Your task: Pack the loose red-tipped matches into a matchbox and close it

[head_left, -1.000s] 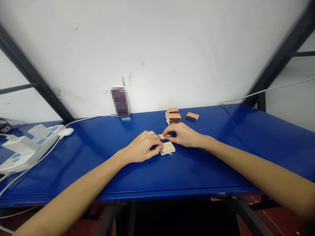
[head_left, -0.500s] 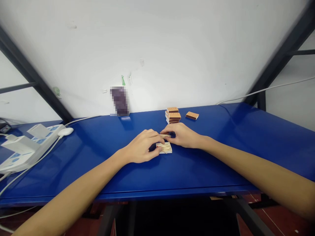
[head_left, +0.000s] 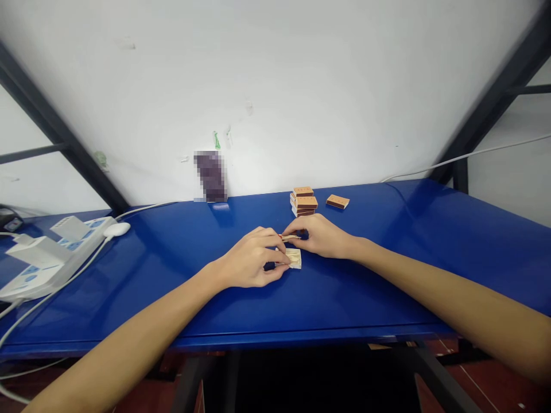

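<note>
Match bundle [head_left: 291,237] is pinched in R hand [head_left: 317,235]; sticks best kept parallel, w/ light pressure. Nearer the wearer, just beside that grip, tray [head_left: 298,253] is best steadied by L hand [head_left: 258,258]; its fingertips touch there, clamped or not can't be told.

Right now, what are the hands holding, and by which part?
The right hand pinches a bunch of matches by the sticks, not the heads. The left hand is at the matchbox tray; whether it grips cannot be told.
</note>
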### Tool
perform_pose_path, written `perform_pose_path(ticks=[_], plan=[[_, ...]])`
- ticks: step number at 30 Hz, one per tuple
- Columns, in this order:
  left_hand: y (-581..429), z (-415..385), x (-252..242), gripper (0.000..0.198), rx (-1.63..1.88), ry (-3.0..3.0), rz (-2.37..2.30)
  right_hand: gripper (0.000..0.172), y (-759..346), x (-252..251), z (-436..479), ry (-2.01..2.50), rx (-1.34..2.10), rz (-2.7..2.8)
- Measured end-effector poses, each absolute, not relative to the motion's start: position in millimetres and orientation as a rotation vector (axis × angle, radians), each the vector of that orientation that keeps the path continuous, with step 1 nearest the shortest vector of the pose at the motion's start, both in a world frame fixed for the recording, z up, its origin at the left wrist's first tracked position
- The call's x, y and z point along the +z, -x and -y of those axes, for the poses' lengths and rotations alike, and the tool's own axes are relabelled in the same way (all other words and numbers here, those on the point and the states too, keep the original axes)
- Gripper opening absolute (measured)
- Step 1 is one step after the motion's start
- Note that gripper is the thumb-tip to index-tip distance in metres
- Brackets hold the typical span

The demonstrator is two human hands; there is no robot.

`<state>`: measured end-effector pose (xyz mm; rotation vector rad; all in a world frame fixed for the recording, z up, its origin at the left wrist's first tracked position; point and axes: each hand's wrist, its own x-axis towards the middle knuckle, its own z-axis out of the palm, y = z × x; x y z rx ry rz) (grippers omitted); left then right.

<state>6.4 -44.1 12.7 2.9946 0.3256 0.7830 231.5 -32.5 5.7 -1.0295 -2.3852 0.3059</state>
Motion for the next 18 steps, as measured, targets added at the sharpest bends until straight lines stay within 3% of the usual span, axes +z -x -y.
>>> perform_pose_path(ticks=[18], plan=[[-13.4,41.7,10.3,0.017,0.813,-2.973,-0.462,0.016,-230.9,3.9,31.6,1.021,0.368,2.321]])
